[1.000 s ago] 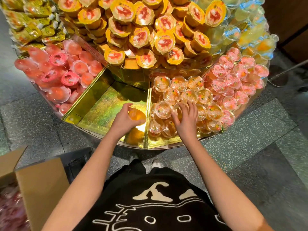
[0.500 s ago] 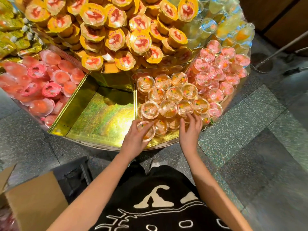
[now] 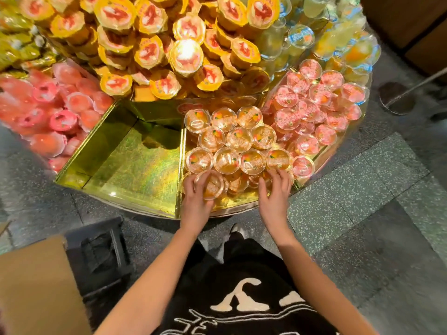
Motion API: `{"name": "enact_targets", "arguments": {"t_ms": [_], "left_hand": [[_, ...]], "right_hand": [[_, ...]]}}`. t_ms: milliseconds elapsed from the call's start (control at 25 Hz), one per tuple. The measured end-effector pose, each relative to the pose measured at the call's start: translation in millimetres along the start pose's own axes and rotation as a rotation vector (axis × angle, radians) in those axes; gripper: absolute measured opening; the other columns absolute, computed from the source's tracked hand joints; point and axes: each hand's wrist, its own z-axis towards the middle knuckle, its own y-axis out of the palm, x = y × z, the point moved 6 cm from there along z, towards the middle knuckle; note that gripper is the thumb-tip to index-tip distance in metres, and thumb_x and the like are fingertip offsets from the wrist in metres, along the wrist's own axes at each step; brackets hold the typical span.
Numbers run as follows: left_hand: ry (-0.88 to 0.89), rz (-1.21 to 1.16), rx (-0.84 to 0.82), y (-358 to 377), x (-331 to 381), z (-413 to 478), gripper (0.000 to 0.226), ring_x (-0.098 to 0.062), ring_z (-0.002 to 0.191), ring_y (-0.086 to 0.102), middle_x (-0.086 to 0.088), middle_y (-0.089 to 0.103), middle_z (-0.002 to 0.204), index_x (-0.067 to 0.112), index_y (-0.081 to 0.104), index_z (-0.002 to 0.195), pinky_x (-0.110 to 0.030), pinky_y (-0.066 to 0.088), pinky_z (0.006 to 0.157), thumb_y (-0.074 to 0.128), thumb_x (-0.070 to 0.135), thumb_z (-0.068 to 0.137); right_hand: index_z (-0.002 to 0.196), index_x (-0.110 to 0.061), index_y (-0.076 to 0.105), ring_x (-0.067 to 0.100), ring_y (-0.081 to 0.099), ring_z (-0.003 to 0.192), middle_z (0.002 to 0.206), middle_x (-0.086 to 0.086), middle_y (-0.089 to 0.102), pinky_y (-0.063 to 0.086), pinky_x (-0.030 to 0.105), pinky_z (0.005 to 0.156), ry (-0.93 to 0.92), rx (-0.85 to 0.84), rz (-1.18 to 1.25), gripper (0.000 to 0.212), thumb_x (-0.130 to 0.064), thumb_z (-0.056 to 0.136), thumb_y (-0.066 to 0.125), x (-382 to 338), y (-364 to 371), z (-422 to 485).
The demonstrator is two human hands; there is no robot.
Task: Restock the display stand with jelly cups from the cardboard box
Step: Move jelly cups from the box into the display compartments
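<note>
Your left hand (image 3: 196, 200) grips a clear jelly cup (image 3: 211, 185) at the front of the display stand (image 3: 237, 203), just beside the gold compartment (image 3: 135, 170); your right hand (image 3: 275, 193) rests, fingers relaxed, on neighbouring cups (image 3: 242, 182).

The gold display stand (image 3: 135, 170) holds clear jelly cups (image 3: 238, 139), pink cups (image 3: 314, 112) and yellow cups (image 3: 150, 52).

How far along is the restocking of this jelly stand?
Done: the clear orange jelly cups fill their compartment in rows nearly to the front. In hand: the left hand grips one more cup at the front edge; the right hand rests on neighbouring cups. Left: the gold compartment beside it shows only bare floor, and the cardboard box stands by the person's left.
</note>
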Motion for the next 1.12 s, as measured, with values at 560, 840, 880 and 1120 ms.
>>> {"name": "enact_targets", "arguments": {"t_ms": [560, 840, 880, 1120], "left_hand": [[-0.228, -0.245, 0.16, 31.4, 21.4, -3.2, 0.091, -0.033, 0.144, 0.028, -0.004, -0.005, 0.164, 0.034, -0.008, 0.155, -0.048, 0.034, 0.109, 0.059, 0.043, 0.094], [-0.246, -0.233, 0.219, 22.8, 9.0, -10.0, 0.101, -0.028, 0.147, 0.023, -0.006, 0.006, 0.163, 0.041, -0.007, 0.154, -0.05, 0.033, 0.111, 0.066, 0.052, 0.085], [-0.244, -0.225, 0.231, 20.0, 7.5, -12.1, 0.099, -0.027, 0.146, 0.025, -0.004, 0.008, 0.163, 0.039, -0.005, 0.154, -0.05, 0.034, 0.11, 0.064, 0.055, 0.085], [-0.169, -0.104, 0.367, -22.1, 7.8, -20.1, 0.067, -0.022, 0.142, 0.026, -0.003, 0.019, 0.156, 0.022, 0.023, 0.153, -0.032, 0.025, 0.11, 0.055, 0.041, 0.097]], "right_hand": [[0.138, -0.014, 0.047, 0.027, 0.014, 0.146, 0.153, 0.012, 0.031, 0.009, 0.056, 0.119, -0.236, -0.14, -0.186, 0.055, -0.046, 0.094, 0.049, 6.0, -19.6, 33.9], [0.141, -0.015, 0.044, 0.025, 0.008, 0.148, 0.156, 0.011, 0.026, 0.007, 0.054, 0.12, -0.265, -0.159, -0.188, 0.053, -0.044, 0.096, 0.051, 3.1, -21.3, 33.6], [0.139, -0.015, 0.045, 0.025, 0.009, 0.148, 0.155, 0.011, 0.027, 0.008, 0.054, 0.12, -0.273, -0.151, -0.182, 0.054, -0.046, 0.095, 0.049, 0.5, -20.5, 33.5], [0.144, -0.017, 0.038, 0.024, 0.004, 0.149, 0.159, 0.011, 0.02, 0.007, 0.053, 0.121, -0.296, -0.187, -0.192, 0.058, -0.048, 0.096, 0.049, -33.1, -3.9, 28.5]]}}
